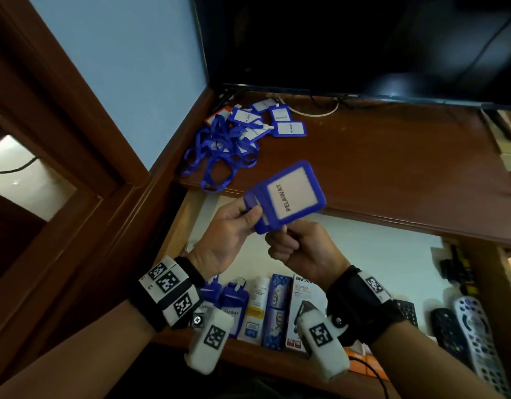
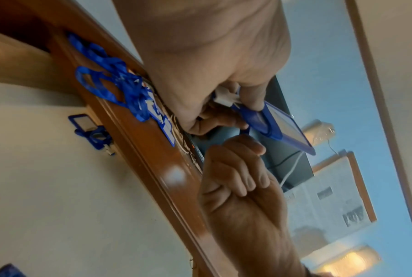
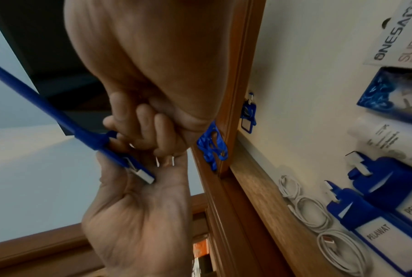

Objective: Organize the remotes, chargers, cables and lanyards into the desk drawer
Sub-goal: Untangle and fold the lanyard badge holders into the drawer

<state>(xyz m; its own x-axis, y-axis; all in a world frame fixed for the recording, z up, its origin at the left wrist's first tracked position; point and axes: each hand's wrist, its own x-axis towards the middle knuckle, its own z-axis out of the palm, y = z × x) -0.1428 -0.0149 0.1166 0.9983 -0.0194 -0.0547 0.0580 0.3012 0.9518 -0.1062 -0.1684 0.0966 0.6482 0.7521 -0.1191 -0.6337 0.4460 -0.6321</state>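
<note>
A blue badge holder [image 1: 291,197] with a white PELAWAT card is held up over the open drawer [image 1: 378,254]. My left hand [image 1: 252,211] pinches its clip end; in the left wrist view the white clip [image 2: 224,98] sits between thumb and fingers. My right hand [image 1: 286,233] is curled just below and pinches the holder's lower corner. The right wrist view shows the badge holder [image 3: 46,108] edge-on, its clip end lying in the left palm [image 3: 141,196]. A tangled pile of blue lanyards [image 1: 228,139] with more badges lies on the desk top, far left.
Along the drawer's near edge stand two badge holders [image 1: 231,306], several boxes [image 1: 277,309] and remotes [image 1: 475,338]. Coiled white cables [image 3: 307,209] lie by its left wall. A dark TV [image 1: 363,38] stands at the back of the desk.
</note>
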